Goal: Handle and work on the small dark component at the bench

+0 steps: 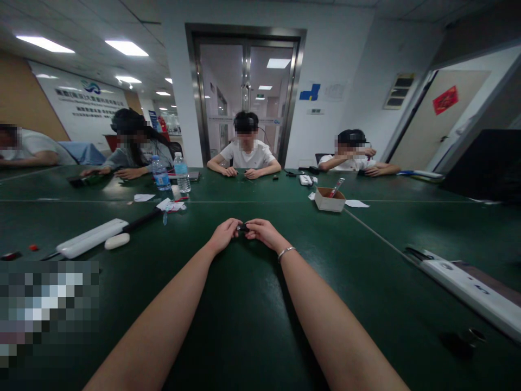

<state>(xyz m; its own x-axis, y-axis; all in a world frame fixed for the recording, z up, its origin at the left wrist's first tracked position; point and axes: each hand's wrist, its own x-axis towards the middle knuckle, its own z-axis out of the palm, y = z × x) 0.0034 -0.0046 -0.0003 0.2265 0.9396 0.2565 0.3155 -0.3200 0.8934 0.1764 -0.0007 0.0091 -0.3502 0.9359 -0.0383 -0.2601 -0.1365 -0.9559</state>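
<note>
My left hand [226, 234] and my right hand [262, 232] meet over the middle of the green table [244, 304]. Between their fingertips is a small black object [243, 227] with a shiny, metal-looking end toward the left. Both hands are closed on it, the left at the shiny end and the right at the dark end. It is too small to tell its kind. A silver bracelet [286, 253] circles my right wrist.
A cardboard box [330, 202] and paper lie ahead to the right. Two water bottles [182, 175] stand ahead left. Nearer left are a long white case [93, 238] and a white oval object [117, 241]. A long white device [472, 288] lies right. Several people sit across the table.
</note>
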